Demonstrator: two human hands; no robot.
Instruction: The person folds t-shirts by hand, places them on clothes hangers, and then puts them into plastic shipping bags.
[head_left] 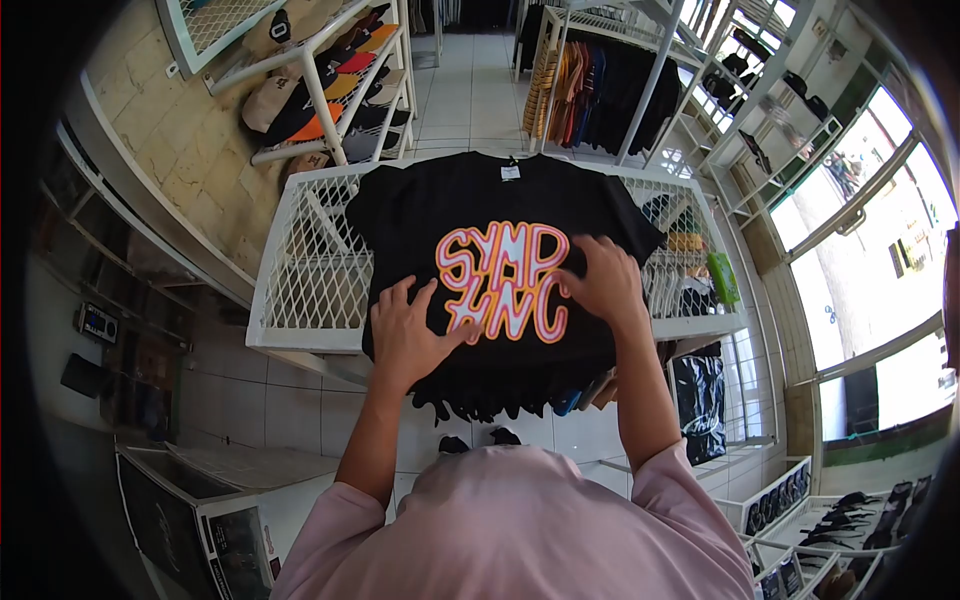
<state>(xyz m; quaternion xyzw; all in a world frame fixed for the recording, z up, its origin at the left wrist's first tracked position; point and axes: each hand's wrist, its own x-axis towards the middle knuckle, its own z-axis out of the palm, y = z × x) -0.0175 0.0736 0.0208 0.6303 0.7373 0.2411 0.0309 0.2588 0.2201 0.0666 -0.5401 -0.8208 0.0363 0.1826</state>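
A black T-shirt with pink, orange and white lettering lies spread face up on a white mesh-topped table. Its neckline, with a small white label, points away from me, and its lower part hangs over the near edge. My left hand rests on the shirt left of the print, fingers spread, thumb over the lower letters. On the right side of the print lies my right hand, its fingers apart and slightly bent, touching the cloth near the letters. Neither hand grips anything.
A bright green packet sits at the table's right edge. Caps fill a white rack at the back left. Shirts hang on a rail at the back right. Shelves with small goods stand at the lower right, and a glass case at the lower left.
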